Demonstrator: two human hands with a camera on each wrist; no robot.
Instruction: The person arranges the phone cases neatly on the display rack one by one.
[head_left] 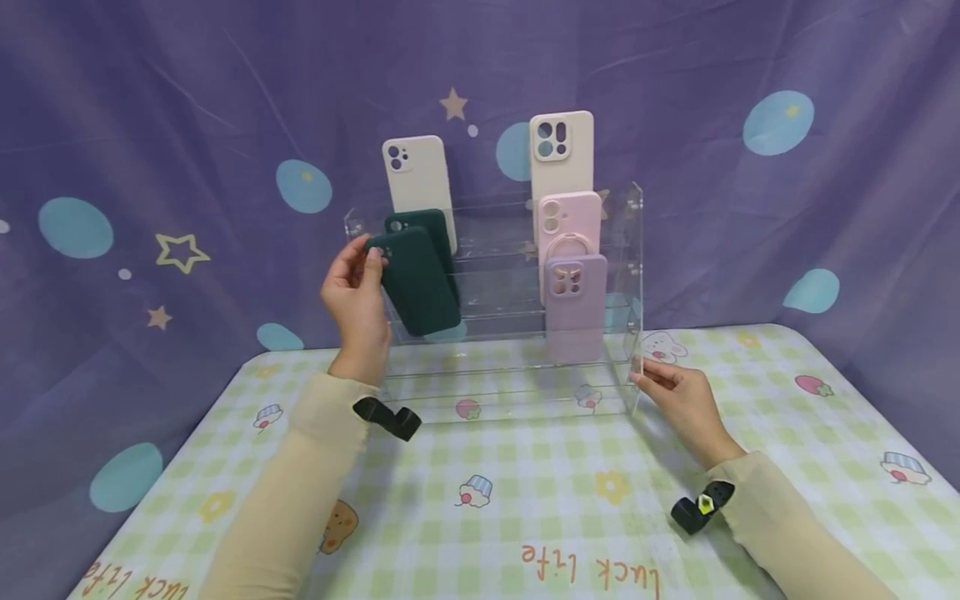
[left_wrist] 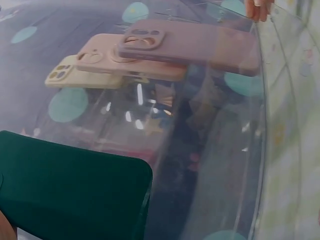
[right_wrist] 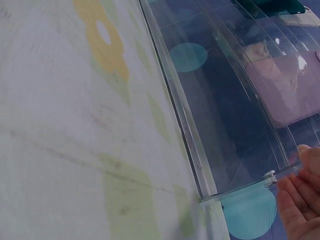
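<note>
My left hand (head_left: 356, 312) pinches a dark green phone case (head_left: 420, 287) by its upper left corner. This case tilts in front of a clear acrylic display rack (head_left: 636, 267), overlapping a second dark green case (head_left: 426, 219) behind it. In the left wrist view, the held green case (left_wrist: 75, 185) fills the lower left, with only a bit of a finger showing. At the rack's lower right side, my right hand (head_left: 686, 408) holds the edge of the side panel between thumb and fingers. The right wrist view shows the right hand (right_wrist: 302, 197) at that panel.
On the rack's left, a white case (head_left: 420, 179) stands on the top tier. On its right stand a white case (head_left: 573, 171), a pink case (head_left: 583, 218) with a ring, and a purple case (head_left: 576, 325). A checkered cloth (head_left: 540, 492) covers the table; a purple curtain (head_left: 225, 100) hangs behind.
</note>
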